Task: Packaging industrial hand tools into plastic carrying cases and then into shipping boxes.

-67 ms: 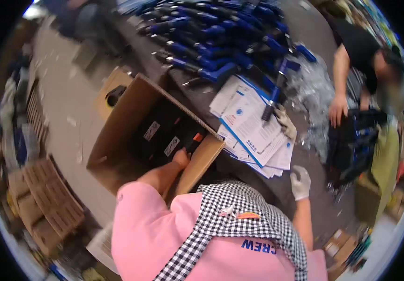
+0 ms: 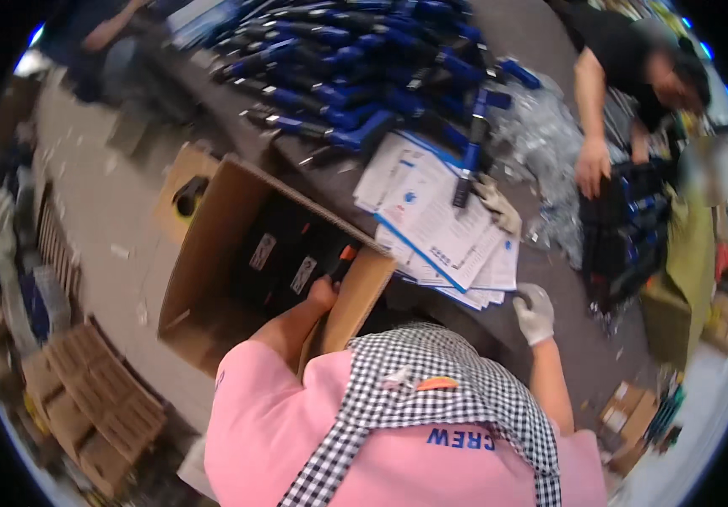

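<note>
My left hand (image 2: pixel 323 293), bare, reaches down inside an open cardboard box (image 2: pixel 193 297). Its fingers are bent against a black case (image 2: pixel 278 269) with white labels, close to an orange latch (image 2: pixel 348 253); the fingertips are partly hidden. Away to the right, my right hand (image 2: pixel 535 316), in a white glove, rests on the dark table with its fingers loosely apart, holding nothing. It lies just beside a stack of printed sheets (image 2: pixel 431 215). A blue and black tool (image 2: pixel 471 152) and a loose pale glove (image 2: pixel 499 207) lie over the sheets' upper right edge.
A heap of blue and black tools (image 2: pixel 330 76) covers the far table. Crumpled clear plastic (image 2: pixel 537 139) lies right of the sheets. Across the table a co-worker's hand (image 2: pixel 592 167) touches black packs of tools (image 2: pixel 630 232). A tape roll (image 2: pixel 188 196) sits beyond the box; flattened cardboard (image 2: pixel 98 397) lies lower left.
The whole view has shifted slightly, so the table things appear further left. My left hand stays at the black case, and my right hand stays by the sheets.
</note>
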Demonstrator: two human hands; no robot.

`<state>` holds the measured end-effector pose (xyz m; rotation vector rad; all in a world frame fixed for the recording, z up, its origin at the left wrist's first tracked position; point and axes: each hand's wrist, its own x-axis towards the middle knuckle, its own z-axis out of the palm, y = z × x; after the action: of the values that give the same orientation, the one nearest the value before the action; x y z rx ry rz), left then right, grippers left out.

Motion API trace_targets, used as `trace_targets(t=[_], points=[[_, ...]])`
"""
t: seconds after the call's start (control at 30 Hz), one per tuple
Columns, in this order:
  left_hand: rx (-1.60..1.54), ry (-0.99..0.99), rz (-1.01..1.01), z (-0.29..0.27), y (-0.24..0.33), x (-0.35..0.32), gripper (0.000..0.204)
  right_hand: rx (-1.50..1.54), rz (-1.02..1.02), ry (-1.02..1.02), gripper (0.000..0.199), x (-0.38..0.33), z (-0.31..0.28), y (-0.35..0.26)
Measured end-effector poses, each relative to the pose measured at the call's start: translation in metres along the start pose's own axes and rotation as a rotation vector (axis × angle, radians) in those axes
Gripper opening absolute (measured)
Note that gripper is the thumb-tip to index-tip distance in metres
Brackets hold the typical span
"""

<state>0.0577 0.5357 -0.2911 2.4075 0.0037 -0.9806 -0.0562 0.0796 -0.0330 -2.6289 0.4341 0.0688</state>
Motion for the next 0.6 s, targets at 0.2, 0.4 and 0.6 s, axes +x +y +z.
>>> trace_targets(t=[0.2, 0.4, 0.6], points=[[-0.012, -0.367, 0.233, -0.045, -0.015, 0.006, 0.04, -0.028, 0.017, -0.091, 0.025, -0.008, 0.012, 0.009], [0.223, -0.199, 0.249, -0.008, -0.111, 0.069, 0.024, -0.011, -0.03, -0.166, 0.025, -0.007, 0.016, 0.003], [0.996, -0.108, 0.709, 0.012, -0.077, 0.056, 0.034, -0.011, 0.105, -0.091, 0.032, -0.032, 0.006, 0.025]])
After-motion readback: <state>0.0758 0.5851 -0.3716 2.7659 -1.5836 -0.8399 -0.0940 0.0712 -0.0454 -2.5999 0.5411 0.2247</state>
